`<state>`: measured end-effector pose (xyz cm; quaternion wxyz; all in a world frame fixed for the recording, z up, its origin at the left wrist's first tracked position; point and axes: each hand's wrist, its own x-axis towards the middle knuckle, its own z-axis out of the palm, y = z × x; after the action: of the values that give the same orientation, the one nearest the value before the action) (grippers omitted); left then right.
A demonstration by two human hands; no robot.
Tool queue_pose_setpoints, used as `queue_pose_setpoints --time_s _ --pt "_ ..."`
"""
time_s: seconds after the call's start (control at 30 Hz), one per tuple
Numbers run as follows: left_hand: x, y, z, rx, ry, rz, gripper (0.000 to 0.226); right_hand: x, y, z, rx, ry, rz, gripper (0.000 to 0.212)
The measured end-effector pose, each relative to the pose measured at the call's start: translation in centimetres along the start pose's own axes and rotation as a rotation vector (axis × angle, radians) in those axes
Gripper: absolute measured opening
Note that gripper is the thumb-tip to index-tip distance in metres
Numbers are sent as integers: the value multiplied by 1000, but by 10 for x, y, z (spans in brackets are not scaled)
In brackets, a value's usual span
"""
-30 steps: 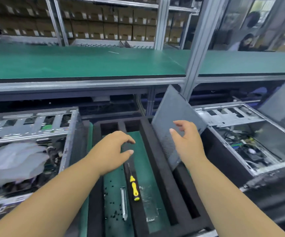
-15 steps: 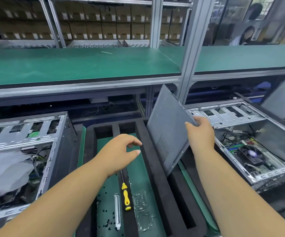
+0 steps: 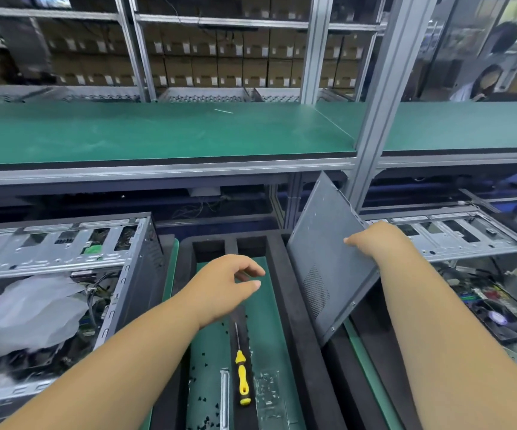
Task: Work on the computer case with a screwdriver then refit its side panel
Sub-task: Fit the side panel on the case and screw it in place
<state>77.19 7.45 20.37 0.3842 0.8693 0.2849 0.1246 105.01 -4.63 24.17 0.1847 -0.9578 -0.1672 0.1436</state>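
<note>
Side panel (image 3: 328, 262): dark grey, perforated vent patch; lifted since a second ago, now tilted, lower corner just above black foam tray (image 3: 300, 321), upper edge near open computer case (image 3: 456, 240) at right. Judged: refit step begun, panel about to swing right onto case.
Right hand (image 3: 375, 240): clamped over panel's right edge, fingers curled behind, forearm reaching up from lower right.
Left hand (image 3: 220, 283): hovering over tray, fingers loosely apart, holding nothing.
Yellow-handled screwdriver (image 3: 242, 377): lying in tray, untouched.
</note>
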Motion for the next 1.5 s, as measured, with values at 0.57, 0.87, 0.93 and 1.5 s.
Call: queue_pose_setpoints --time_s 0.57,0.87,0.93,1.5 --pt "-10 1 -35 -237 119 -96 17 -62 -4 -24 28 269 -147 11" --pt "-30 13 -81 -591 221 -7 27 -162 -38 -55 -27 474 -491 28" --pt "-40 10 -99 -729 235 -46 35 -185 -53 -46 -64 533 -606 36" --pt "-178 -141 -303 -1507 182 -195 66 -323 -168 53 -38 914 -1372 39"
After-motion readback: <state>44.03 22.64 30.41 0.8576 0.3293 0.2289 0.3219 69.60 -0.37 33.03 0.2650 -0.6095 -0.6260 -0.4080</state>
